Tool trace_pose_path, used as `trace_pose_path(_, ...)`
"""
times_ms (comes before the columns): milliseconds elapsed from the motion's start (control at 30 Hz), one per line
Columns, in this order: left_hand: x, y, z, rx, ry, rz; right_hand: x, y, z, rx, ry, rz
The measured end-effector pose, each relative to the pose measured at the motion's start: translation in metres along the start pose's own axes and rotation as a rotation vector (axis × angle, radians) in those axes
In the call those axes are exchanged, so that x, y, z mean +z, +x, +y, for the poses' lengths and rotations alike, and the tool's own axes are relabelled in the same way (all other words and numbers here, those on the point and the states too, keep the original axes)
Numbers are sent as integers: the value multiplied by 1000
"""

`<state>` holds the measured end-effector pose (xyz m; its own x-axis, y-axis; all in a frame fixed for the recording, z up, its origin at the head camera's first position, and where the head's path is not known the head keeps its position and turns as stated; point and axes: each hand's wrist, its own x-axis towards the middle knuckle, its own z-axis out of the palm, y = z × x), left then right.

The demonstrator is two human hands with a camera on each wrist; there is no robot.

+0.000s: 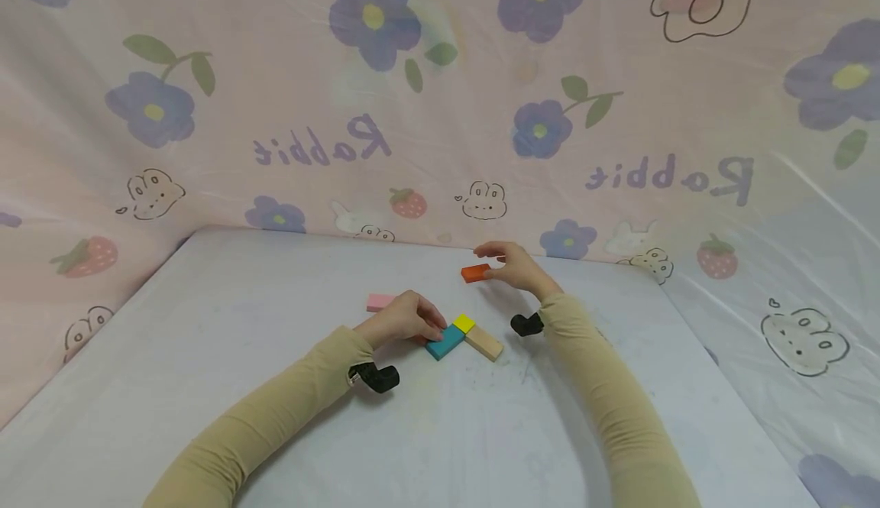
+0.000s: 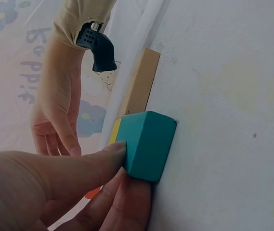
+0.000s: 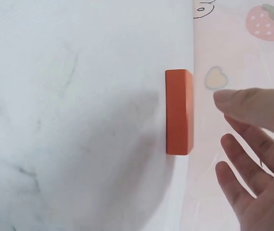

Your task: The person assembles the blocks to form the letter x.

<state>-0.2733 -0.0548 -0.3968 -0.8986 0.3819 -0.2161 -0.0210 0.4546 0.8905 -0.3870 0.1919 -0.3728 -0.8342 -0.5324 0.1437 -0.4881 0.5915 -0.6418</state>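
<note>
My left hand (image 1: 406,317) pinches a teal wooden block (image 1: 445,342) between thumb and fingers; the left wrist view shows the thumb on the edge of the teal block (image 2: 149,147). A small yellow block (image 1: 464,324) touches its far end, and a natural wood block (image 1: 484,343) angles off from the yellow one toward the right. Farther back, my right hand (image 1: 517,267) hovers beside an orange block (image 1: 473,273). In the right wrist view its fingers are spread and relaxed, apart from the orange block (image 3: 177,113), with nothing held.
A pink block (image 1: 380,302) lies behind my left wrist, partly covered by it. The white table (image 1: 275,431) meets a printed curtain (image 1: 440,111) at its back edge, close behind the orange block. Black wrist cameras (image 1: 378,377) jut from both sleeves.
</note>
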Motion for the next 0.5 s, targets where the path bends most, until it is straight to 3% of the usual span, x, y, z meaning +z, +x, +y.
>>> trace_pose_path(500, -1, 1, -1, 0, -4, -3, 10, 3, 6, 26, -19, -12)
